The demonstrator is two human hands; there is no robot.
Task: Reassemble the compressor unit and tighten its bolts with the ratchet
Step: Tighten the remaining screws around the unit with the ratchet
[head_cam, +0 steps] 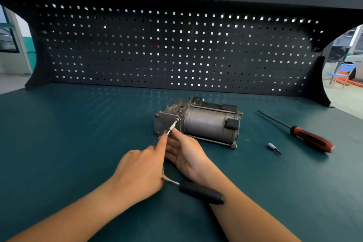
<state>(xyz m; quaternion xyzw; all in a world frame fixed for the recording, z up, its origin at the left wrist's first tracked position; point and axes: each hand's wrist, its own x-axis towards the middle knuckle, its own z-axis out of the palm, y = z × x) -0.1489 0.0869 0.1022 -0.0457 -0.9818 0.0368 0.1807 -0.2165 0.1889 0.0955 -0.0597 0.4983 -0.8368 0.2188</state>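
Note:
The grey metal compressor unit (204,122) lies on its side on the green bench top. A slim socket bit (172,126) is seated on the upper right bolt (177,119) of its square end plate. My left hand (141,171) reaches in with the index finger stretched out and pinches the bit's near end. My right hand (186,155) lies just beside it, its top fingertip against the bit and the other fingers loosely bent underneath. The ratchet (200,194) with a black handle lies between my wrists, its head hidden under my left hand.
A long screwdriver (306,135) with a red and black handle lies to the right of the compressor. A small loose socket bit (274,147) sits near it. A dark pegboard (176,49) closes off the back of the bench.

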